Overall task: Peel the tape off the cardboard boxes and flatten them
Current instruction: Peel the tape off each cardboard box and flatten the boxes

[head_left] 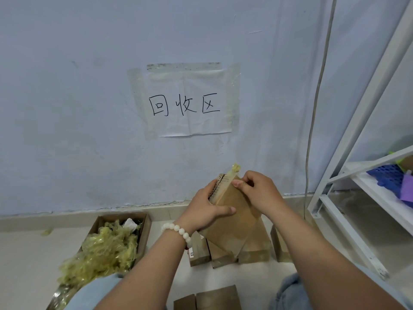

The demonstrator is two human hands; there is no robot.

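Head: box edge in right hand

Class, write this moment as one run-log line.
left hand: grips cardboard box | right hand: pinches its top by tape strip | open carton: holds peeled tape | step: peeling

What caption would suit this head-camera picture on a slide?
The left hand and right hand grip a cardboard box, yellowish tape lifting from its top corner; a carton of peeled tape nearby.
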